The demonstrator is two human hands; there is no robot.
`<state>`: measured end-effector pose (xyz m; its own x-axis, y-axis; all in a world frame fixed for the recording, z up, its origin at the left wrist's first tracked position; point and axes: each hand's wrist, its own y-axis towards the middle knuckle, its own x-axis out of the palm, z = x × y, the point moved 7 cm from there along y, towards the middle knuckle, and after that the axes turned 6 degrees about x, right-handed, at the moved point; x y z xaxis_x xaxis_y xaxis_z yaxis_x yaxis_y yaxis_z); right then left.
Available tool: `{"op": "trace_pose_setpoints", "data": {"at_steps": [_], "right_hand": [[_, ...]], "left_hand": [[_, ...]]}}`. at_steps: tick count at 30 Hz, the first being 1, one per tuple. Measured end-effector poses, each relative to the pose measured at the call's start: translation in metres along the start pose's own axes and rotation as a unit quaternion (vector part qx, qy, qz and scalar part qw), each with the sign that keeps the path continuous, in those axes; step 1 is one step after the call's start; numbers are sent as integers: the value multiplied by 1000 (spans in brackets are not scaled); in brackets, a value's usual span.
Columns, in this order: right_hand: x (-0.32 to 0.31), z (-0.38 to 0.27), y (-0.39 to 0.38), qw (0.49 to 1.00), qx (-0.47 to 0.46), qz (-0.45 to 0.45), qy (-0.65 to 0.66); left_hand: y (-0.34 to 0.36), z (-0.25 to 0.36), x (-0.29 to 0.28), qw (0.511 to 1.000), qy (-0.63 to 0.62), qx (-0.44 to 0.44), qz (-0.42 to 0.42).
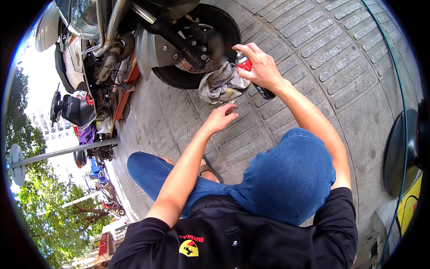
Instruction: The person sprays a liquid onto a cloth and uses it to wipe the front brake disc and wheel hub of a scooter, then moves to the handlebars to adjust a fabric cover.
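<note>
My right hand is wrapped round a red and black spray can, its index finger on the nozzle at the top. The can is held up beside the front wheel of a motorcycle, close to the brake caliper and the black tyre. A stained grey rag lies crumpled against the lower tyre, partly behind the can. Just below the rag, my left hand hangs with its fingers loosely bent and apart, holding nothing. A blurred dark patch shows between the nozzle and the wheel.
Ribbed paving slabs cover the ground. More parked motorcycles stand at the left, near a grey pole. A green hose runs down the right side, past a dark round object. My bent knees are close below my hands.
</note>
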<state>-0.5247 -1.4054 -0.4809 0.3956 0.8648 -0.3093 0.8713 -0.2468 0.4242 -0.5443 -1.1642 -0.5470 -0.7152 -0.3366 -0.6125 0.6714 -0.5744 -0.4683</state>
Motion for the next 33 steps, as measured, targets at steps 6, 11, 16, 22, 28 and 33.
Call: {"op": "trace_pose_setpoints", "data": {"at_steps": [6,11,16,22,28,33], "right_hand": [[7,-6,16,1000,-2,-15,2],[2,-5,20,1000,5,-2,-2],[3,-8,23,1000,-13,-20,-5],[-1,-1,27,1000,-4,1,-21],[15,-4,-3,996,-18,-80,-25],[6,0,2,999,-1,-42,-13]], "left_hand": [[-10,-11,-2,999,13,-35,6],[-7,-16,-4,999,25,-41,0],[1,-18,-2,999,18,-37,-9],[11,-29,-3,998,12,-52,-15],[19,-53,-14,977,-169,-128,39],[29,-71,-28,908,-363,-181,106]]}}
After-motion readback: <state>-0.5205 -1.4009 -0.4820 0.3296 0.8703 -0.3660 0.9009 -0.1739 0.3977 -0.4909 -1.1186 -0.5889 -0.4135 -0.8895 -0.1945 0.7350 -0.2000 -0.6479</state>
